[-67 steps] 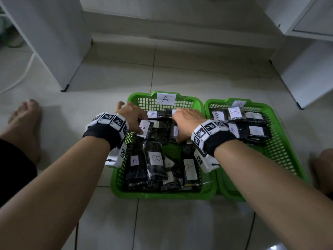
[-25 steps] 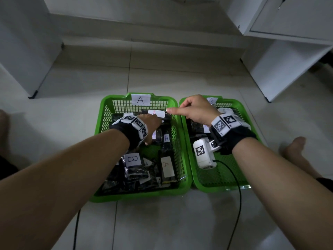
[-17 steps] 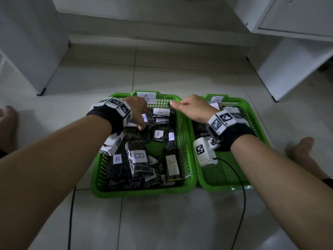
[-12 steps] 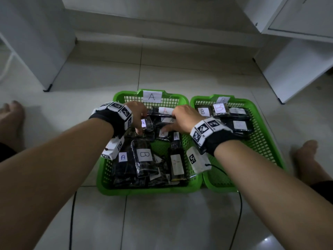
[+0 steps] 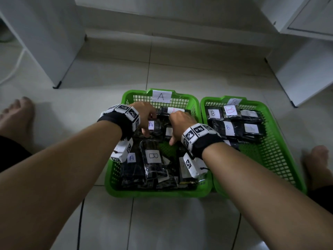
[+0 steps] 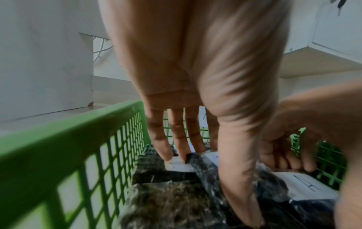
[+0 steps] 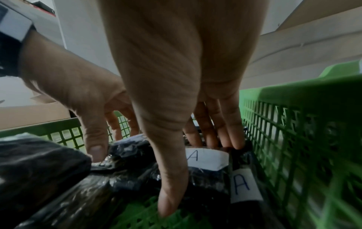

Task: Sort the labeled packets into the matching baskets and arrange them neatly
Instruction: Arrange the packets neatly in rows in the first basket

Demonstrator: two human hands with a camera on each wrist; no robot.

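Two green baskets sit side by side on the floor. Basket A (image 5: pixel 155 193) on the left holds several black packets, mostly labelled A, plus one B packet (image 5: pixel 153 156). Basket B (image 5: pixel 281 134) holds several B packets (image 5: pixel 230 110) at its far end. Both hands are in the far half of basket A. My left hand (image 5: pixel 146 127) spans an A packet (image 5: pixel 151 125) between thumb and fingers (image 6: pixel 166 148). My right hand (image 5: pixel 173 134) spans another A packet (image 7: pixel 205 158), with its thumb down near the basket floor.
White cabinets stand at the far left (image 5: pixel 45 33) and far right (image 5: pixel 306 69). A bare foot lies on each side of the baskets, left (image 5: pixel 16 114) and right (image 5: pixel 317 159). Cables trail over the tiles near me.
My right hand came back from basket B into basket A and settled on a packet. The left hand stayed in basket A and shifted slightly on its packets.
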